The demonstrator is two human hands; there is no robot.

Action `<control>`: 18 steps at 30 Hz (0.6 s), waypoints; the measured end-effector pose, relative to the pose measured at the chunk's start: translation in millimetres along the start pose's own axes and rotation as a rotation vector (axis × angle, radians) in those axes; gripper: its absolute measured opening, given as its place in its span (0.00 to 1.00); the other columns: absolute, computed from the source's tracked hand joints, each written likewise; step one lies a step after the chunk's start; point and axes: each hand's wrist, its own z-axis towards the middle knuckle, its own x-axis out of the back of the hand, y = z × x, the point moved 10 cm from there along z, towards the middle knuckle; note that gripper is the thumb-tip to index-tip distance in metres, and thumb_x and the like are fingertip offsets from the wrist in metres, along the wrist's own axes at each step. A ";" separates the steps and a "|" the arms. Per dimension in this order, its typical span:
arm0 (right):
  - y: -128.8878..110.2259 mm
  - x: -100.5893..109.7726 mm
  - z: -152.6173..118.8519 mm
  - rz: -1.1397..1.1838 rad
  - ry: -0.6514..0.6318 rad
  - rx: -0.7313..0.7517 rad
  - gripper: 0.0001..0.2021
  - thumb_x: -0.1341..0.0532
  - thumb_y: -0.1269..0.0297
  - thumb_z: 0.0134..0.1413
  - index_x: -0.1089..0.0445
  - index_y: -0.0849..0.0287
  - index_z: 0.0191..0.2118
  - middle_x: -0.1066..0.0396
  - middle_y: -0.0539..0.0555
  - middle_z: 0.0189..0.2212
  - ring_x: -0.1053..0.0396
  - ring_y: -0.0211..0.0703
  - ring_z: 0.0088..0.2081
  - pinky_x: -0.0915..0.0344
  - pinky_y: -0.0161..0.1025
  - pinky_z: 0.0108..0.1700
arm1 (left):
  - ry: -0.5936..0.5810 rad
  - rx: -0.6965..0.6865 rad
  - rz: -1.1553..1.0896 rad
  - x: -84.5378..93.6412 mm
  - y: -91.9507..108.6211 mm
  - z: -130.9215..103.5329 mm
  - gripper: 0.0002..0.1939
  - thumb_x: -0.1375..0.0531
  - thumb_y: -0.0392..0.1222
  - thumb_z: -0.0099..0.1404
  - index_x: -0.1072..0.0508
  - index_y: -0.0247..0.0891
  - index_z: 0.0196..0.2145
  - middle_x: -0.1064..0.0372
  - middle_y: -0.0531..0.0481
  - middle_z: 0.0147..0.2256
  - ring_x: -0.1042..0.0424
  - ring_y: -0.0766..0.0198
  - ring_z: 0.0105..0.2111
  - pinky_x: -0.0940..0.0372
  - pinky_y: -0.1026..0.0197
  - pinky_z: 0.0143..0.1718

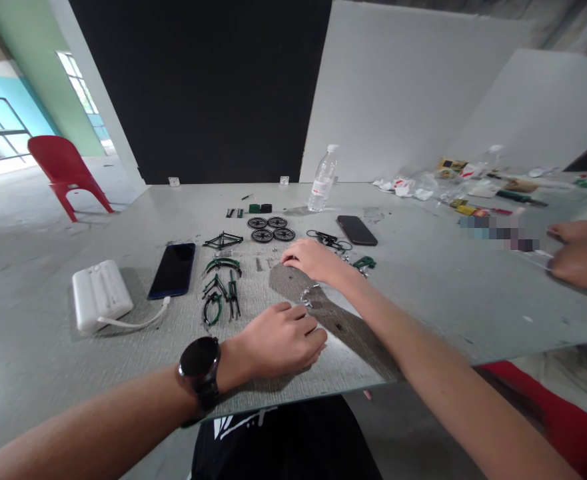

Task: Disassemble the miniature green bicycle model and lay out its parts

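Left hand (280, 337), loosely curled and empty, rests near; right hand (313, 259), flat, touches small silver screws (266, 262). No writing on the far clear plastic water bottle (322, 179) is legible.

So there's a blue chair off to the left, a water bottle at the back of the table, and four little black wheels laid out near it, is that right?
Not quite: the chair is red, not blue, as the head view shows. The water bottle does stand at the back of the table, with four black wheels nearby.
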 end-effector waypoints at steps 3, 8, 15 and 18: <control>-0.7 0.3 0.0 -0.004 -0.002 0.003 0.10 0.41 0.69 0.62 0.20 0.55 0.40 0.21 0.55 0.39 0.26 0.47 0.40 0.35 0.44 0.46 | -0.005 -0.001 0.001 -0.4 0.4 -0.2 0.07 0.46 0.39 0.72 0.33 0.37 0.34 0.32 0.52 0.30 0.33 0.61 0.32 0.39 0.57 0.32; 1.6 0.0 0.8 0.008 -0.008 -0.008 0.10 0.41 0.68 0.62 0.20 0.54 0.40 0.21 0.55 0.39 0.27 0.47 0.41 0.36 0.45 0.47 | -0.009 0.000 0.004 -0.5 0.6 -0.1 0.07 0.46 0.40 0.72 0.33 0.37 0.34 0.32 0.52 0.30 0.33 0.61 0.32 0.39 0.56 0.31; 1.3 -2.5 0.6 0.017 -0.004 -0.001 0.10 0.40 0.69 0.61 0.20 0.54 0.39 0.21 0.55 0.39 0.26 0.48 0.42 0.35 0.47 0.48 | -0.012 -0.002 0.001 0.4 0.1 0.4 0.07 0.46 0.39 0.72 0.33 0.37 0.34 0.31 0.52 0.31 0.32 0.61 0.32 0.38 0.56 0.31; -1.1 11.7 0.6 0.050 0.047 0.017 0.10 0.40 0.67 0.61 0.20 0.53 0.38 0.21 0.54 0.39 0.26 0.48 0.42 0.35 0.47 0.48 | -0.017 0.006 -0.006 -0.5 -0.2 0.2 0.07 0.46 0.39 0.72 0.32 0.37 0.35 0.31 0.51 0.31 0.32 0.61 0.32 0.38 0.57 0.31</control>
